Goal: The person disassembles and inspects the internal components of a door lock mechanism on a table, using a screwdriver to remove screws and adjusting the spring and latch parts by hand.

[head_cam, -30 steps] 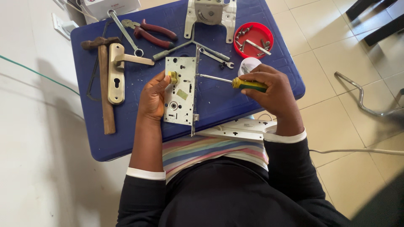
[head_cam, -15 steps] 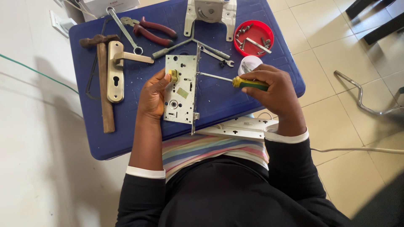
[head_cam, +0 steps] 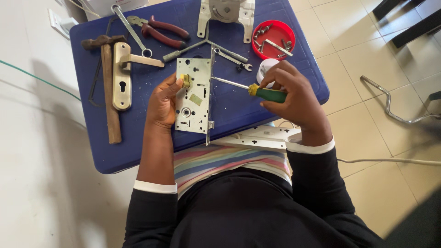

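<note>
Not much has moved this last second: the left hand (head_cam: 163,101) still clamps the grey metal mortise lock case (head_cam: 194,95) flat on the blue plastic table (head_cam: 239,103), thumb by its brass latch. The right hand (head_cam: 294,94) stays wrapped around the green-and-yellow-handled screwdriver (head_cam: 250,87), tip at the case's edge, possibly in a screw, though I can't quite tell. So the work seems paused on that one spot.
</note>
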